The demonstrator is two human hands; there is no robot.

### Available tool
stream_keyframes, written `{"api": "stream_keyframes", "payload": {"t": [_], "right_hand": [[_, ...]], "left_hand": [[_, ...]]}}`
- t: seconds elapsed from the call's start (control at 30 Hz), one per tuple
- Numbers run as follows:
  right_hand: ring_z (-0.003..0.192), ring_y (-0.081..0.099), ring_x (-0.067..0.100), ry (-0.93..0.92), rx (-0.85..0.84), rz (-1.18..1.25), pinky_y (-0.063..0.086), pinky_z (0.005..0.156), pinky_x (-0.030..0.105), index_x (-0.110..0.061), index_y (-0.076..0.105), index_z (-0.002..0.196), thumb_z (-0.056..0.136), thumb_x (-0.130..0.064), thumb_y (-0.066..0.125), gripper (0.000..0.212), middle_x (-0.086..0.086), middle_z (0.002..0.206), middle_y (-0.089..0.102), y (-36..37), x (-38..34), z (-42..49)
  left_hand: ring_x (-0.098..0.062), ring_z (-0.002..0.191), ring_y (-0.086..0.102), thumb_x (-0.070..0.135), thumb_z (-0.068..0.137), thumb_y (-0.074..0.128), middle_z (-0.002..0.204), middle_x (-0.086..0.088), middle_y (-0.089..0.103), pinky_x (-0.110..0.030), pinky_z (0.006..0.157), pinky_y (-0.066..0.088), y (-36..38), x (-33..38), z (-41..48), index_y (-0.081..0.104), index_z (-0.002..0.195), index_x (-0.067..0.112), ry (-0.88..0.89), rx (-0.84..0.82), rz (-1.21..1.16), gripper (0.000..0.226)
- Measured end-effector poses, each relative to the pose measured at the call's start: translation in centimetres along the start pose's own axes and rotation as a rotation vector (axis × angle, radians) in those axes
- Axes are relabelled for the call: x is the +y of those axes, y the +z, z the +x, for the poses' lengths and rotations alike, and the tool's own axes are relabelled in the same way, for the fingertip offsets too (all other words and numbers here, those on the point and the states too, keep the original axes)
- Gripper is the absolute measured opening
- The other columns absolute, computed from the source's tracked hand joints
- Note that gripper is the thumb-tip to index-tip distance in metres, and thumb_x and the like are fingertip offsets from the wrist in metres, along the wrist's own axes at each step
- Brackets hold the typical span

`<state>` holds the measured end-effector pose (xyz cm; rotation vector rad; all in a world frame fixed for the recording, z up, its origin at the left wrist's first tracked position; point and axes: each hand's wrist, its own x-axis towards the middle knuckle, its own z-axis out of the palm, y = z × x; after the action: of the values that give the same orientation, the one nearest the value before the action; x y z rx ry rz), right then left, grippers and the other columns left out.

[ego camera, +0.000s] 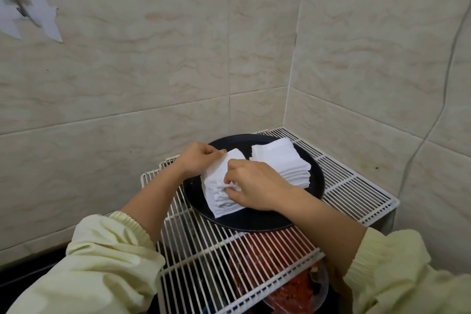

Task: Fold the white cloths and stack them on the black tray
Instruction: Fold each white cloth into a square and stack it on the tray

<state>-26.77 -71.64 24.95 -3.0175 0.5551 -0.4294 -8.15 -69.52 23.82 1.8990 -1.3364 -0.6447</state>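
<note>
Pale yellow-green sleeves (107,257) (loose, crinkly fabric) end in gathered elastic cuffs (132,224).

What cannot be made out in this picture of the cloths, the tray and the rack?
Head view:
Count of cloths in the near stack: the right hand covers its edge.
The red thing under the wire rack: crossed by bars, cut by the bottom edge.
The wall fixture, top left: blurred.

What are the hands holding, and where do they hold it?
Both hold the top cloth of the left pile. The left hand pinches its far edge; the right hand grips its near edge.
</note>
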Motion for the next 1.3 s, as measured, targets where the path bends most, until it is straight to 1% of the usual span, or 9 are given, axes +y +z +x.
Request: {"api": "stream_keyframes", "payload": {"t": [0.23,0.4,0.5,0.6,0.8,0.93,1.03,1.13,1.3], "right_hand": [[0.081,0.05,0.007,0.073,-0.091,0.175,0.045,0.077,0.028,-0.023,0.071,0.105,0.081,-0.035,0.064,0.027,-0.009,0.096,0.059,-1.4,0.9,-0.5],[0.071,0.065,0.015,0.181,-0.153,0.567,0.052,0.074,0.031,-0.01,0.077,0.085,0.081,-0.013,0.063,0.015,0.002,0.08,0.074,-1.9,0.7,-0.9],[0.086,0.069,0.014,0.122,-0.462,0.503,0.054,0.085,0.028,-0.012,0.076,0.099,0.086,-0.014,0.057,0.024,0.0,0.097,0.075,-0.4,-0.4,-1.0],[0.104,0.062,0.013,0.145,-0.433,0.422,0.049,0.098,0.033,-0.017,0.07,0.116,0.084,-0.012,0.052,0.037,-0.001,0.115,0.07,1.2,-1.2,-0.5],[0.097,0.067,0.016,0.197,-0.472,0.549,0.053,0.092,0.034,-0.011,0.072,0.109,0.086,-0.01,0.057,0.028,0.003,0.106,0.072,-0.6,0.1,-1.7],[0.078,0.069,0.014,0.404,-0.228,0.775,0.056,0.069,0.021,-0.002,0.073,0.098,0.087,-0.001,0.059,0.018,0.01,0.089,0.074,-4.0,4.1,-2.9],[0.073,0.066,0.014,0.618,0.143,0.918,0.052,0.065,0.021,-0.005,0.071,0.088,0.089,0.001,0.054,0.019,0.008,0.084,0.073,-5.2,7.7,-3.1],[0.084,0.063,0.018,0.798,0.399,1.045,0.051,0.072,0.025,-0.008,0.07,0.091,0.091,-0.007,0.055,0.015,0.006,0.086,0.068,-4.3,10.7,-3.0],[0.131,0.047,0.023,0.933,0.273,1.299,0.037,0.104,0.033,-0.01,0.048,0.138,0.099,-0.035,0.047,0.046,0.01,0.139,0.051,-1.1,13.0,-3.4]], "left_hand": [[-0.005,0.063,0.051,0.038,0.095,0.055,0.069,0.01,0.06,-0.018,0.058,0.039,-0.3,-0.9,-0.3,0.074,0.096,0.019,0.029,-0.03,0.03,0.027],[-0.013,0.056,0.042,0.056,0.09,0.053,0.058,0.005,0.045,-0.026,0.063,0.036,-0.3,-0.8,-0.3,0.055,0.062,0.016,-0.055,-0.027,-0.036,0.049],[-0.016,0.089,0.062,0.073,0.079,0.051,0.092,0.003,0.067,-0.032,0.091,0.046,-0.2,-1.1,0.0,0.072,0.092,0.018,-0.183,-0.028,-0.144,0.06],[-0.021,0.098,0.066,0.08,0.058,0.059,0.103,-0.001,0.072,-0.038,0.097,0.05,0.0,-1.4,0.2,0.072,0.103,0.022,-0.279,-0.039,-0.296,0.075],[-0.021,0.093,0.066,0.06,0.085,0.055,0.101,-0.005,0.073,-0.033,0.087,0.05,-0.4,-0.9,0.4,0.074,0.096,0.014,-0.233,0.047,-0.207,0.05],[-0.012,0.102,0.054,0.04,0.096,0.051,0.104,0.007,0.062,-0.024,0.083,0.039,-0.1,3.0,-0.9,0.067,0.108,0.017,-0.013,0.278,-0.327,0.031],[-0.011,0.127,0.043,0.052,0.092,0.048,0.136,0.009,0.05,-0.03,0.109,0.029,1.5,6.6,-1.3,0.052,0.134,0.026,0.019,0.117,-0.573,0.05],[-0.002,0.119,0.048,0.052,0.095,0.044,0.121,0.019,0.06,-0.025,0.108,0.024,5.0,8.7,-1.5,0.065,0.12,0.033,-0.068,-0.067,-0.822,0.038],[-0.017,0.135,0.042,0.085,0.05,0.065,0.15,0.004,0.041,-0.044,0.114,0.029,10.7,7.8,0.1,0.038,0.146,0.025,-0.275,-0.074,-0.961,0.116]]}}
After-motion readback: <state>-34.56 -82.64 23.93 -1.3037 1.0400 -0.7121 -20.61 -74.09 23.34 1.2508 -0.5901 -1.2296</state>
